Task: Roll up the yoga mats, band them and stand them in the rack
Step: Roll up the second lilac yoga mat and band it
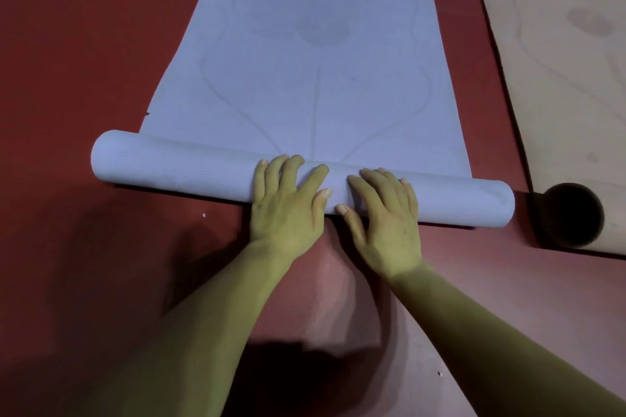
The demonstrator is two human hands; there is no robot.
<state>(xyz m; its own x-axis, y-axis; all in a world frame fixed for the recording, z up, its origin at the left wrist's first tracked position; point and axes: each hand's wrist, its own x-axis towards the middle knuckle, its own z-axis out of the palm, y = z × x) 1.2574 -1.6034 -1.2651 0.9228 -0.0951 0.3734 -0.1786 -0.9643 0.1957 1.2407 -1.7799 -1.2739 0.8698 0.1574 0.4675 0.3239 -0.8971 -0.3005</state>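
While both hands press down side by side, red ribbed flooring (67,44) runs out from them on all sides. Pale blue yoga mat (315,61): the flat stretch lies beyond the fingertips, with faint curved lines on it. Its rolled part (169,169) sits crosswise under the palms, a finely textured tube. Tan mat (559,44) lies right of the right hand, its near end curled into a hollow roll (572,213). Left hand (288,203) and right hand (386,223): fingers spread, near straight, flat on the roll's middle, gripping nothing.
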